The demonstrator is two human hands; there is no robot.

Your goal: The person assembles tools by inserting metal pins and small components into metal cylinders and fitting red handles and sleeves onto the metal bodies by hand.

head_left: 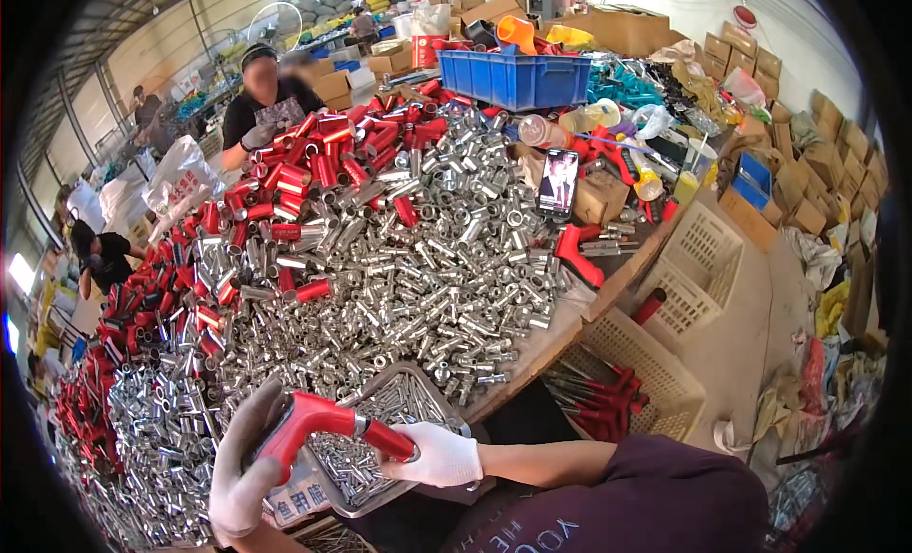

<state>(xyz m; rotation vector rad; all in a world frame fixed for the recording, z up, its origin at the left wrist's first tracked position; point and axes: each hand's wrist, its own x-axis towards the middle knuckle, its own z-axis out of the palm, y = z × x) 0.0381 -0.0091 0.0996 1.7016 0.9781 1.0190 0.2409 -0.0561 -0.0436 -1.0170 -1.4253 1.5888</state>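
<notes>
Two gloved hands share one red pistol-shaped handle [328,425]: the left hand [242,467] has its fingers wrapped around the grip end, and the right hand [439,455] has its fingers pinched closed on the nose end. It looks stiff, light plastic, probably easy to grip through cloth; the fat grip is the surest hold. Just beneath the fingers sits one metal tray [399,401] of small parts. Beyond the fingertips, uncountable silver sleeves [427,268] and red tubes [304,173] lie heaped. Right of the fingers, one basket [646,372] holds several red-handled tools.
</notes>
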